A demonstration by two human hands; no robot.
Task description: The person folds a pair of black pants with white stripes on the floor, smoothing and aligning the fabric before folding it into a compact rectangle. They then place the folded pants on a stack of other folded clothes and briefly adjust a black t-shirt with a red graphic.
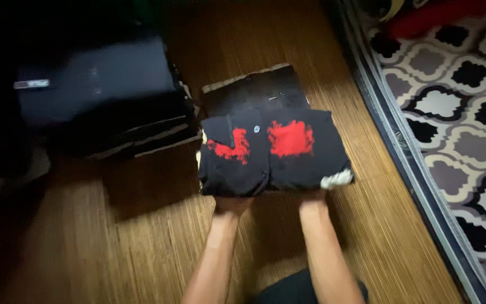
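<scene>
Two hands engaged | left hand (233,204) and right hand (312,195) tucked beneath folded black-and-red garment (271,152) | finger state hidden, cannot be told | woven mat (142,247) underneath.

This looks like a room in a home, dimly lit, where a person sits or kneels on a woven straw floor mat (142,242) with fine brown stripes. Just beyond the fingers lies a folded black garment with red patches (274,152) on a flat dark board (254,87), and farther away, to the left of the fingers, stands a stack of folded dark clothes (102,95). To the right of the fingers, well apart, a carpet with a black, white and grey lattice pattern (462,118) covers the floor, as is common in a living room or bedroom.
</scene>
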